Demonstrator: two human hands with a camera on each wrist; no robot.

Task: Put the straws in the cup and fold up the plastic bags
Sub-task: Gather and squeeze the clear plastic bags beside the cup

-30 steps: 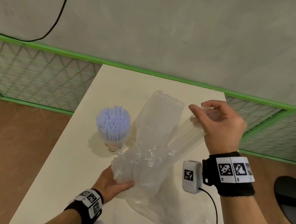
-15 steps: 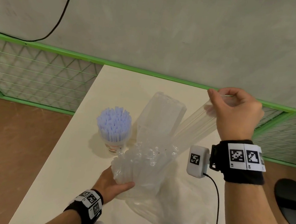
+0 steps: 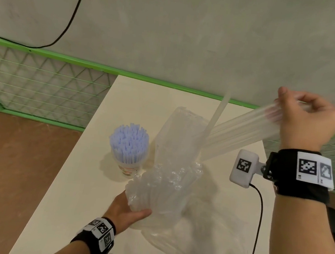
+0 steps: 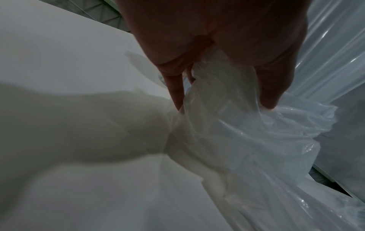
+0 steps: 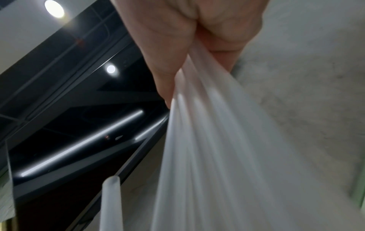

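A paper cup (image 3: pixel 126 169) packed with pale blue straws (image 3: pixel 129 140) stands on the cream table (image 3: pixel 70 189). To its right my left hand (image 3: pixel 129 209) grips the bunched mouth of a crumpled clear plastic bag (image 3: pixel 164 188), seen close in the left wrist view as plastic bag (image 4: pixel 247 132) between thumb and fingers (image 4: pixel 175 87). My right hand (image 3: pixel 306 117) is raised at the right and holds a bundle of clear straws (image 3: pixel 244 132) slanting up out of the bag; the same straws (image 5: pixel 207 140) fill the right wrist view. One loose straw (image 3: pixel 218 113) sticks up apart from the bundle.
Another clear bag of straws (image 3: pixel 179 136) stands behind the crumpled one. Loose plastic film (image 3: pixel 203 238) spreads over the near table. A green-framed mesh fence (image 3: pixel 43 86) and a grey wall lie behind. A black cable (image 3: pixel 258 217) hangs from my right wrist camera.
My right hand has pulled the clear straw bundle up and to the right, farther out of the bag. One straw has splayed away from the bundle. The left hand has stayed put.
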